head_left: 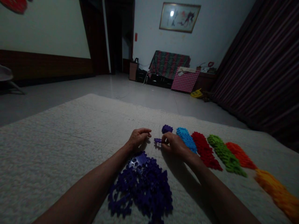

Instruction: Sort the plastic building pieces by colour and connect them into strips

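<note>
My right hand [174, 143] pinches a small purple interlocking toy piece [158, 140] between thumb and fingers, just above the cream quilted mat. To its left, my left hand [140, 137] hovers with its fingers loosely bent and slightly apart, and no piece shows in it. In front of me, below both hands, lies a loose heap of dark purple interlocking pieces [149, 186] with notched edges, some overlapping. Just beyond my right hand sits a small purple stack [167, 128], partly hidden by the fingers.
Right of my right hand lie rows of blue pieces [186, 139], red pieces [205, 151], green pieces [226, 155], orange pieces [240, 155] and yellow-orange pieces [277, 193]. The quilted mat [70, 133] spreads over a tiled floor [105, 85]. A dark curtain [259, 74] hangs at right.
</note>
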The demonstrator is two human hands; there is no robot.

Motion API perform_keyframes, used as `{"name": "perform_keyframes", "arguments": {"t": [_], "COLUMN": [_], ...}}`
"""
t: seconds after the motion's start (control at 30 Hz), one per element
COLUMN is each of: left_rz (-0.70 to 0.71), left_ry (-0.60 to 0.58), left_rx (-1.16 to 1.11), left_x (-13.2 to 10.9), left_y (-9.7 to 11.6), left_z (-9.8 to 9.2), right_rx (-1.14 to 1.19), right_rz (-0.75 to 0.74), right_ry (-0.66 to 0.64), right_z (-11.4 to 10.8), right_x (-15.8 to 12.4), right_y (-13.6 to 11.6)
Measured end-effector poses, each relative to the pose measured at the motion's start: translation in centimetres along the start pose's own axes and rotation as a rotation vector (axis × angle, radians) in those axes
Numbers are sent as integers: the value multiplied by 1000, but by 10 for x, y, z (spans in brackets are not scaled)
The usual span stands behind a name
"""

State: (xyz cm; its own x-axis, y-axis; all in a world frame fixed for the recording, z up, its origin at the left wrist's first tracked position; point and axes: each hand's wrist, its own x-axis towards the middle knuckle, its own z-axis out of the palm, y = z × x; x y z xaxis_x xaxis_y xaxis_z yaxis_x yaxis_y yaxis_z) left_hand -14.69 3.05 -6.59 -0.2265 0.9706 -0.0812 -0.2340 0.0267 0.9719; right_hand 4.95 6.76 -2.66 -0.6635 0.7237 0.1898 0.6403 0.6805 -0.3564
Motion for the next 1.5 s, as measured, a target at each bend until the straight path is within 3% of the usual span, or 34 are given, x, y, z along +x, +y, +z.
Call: {"name": "perform_keyframes", "arguments": {"t": [0.13,0.53,0.8,0.97,1.13,1.23,1.37,1.5], "left_rz": [-12,-1,-36,-63,-64,-61,-28,-27], "left_ry": [6,-6,9,21,12,12,-2,-6], "left_rx": [1,-15,-32,-20,-22,-25,-30,-44], "left_x": [0,2,-3,-4,-3,-2,1,-1], "left_y": [0,-3,0,3,2,1,-3,-3], "left_z": [0,-1,1,3,2,1,0,-2], "right_rx": [-23,5,-231,-341,-352,-317,-151,115], "right_rz": [-45,-76,66,212,254,200,13,-99], "right_ry": [-127,-49,125,97,66,137,251,155], "right_z": [5,19,-6,-18,-15,-12,-3,15], "right_x": [-5,-5,24,46,47,41,23,-12], "right_y": [4,9,21,36,43,44,33,6]}}
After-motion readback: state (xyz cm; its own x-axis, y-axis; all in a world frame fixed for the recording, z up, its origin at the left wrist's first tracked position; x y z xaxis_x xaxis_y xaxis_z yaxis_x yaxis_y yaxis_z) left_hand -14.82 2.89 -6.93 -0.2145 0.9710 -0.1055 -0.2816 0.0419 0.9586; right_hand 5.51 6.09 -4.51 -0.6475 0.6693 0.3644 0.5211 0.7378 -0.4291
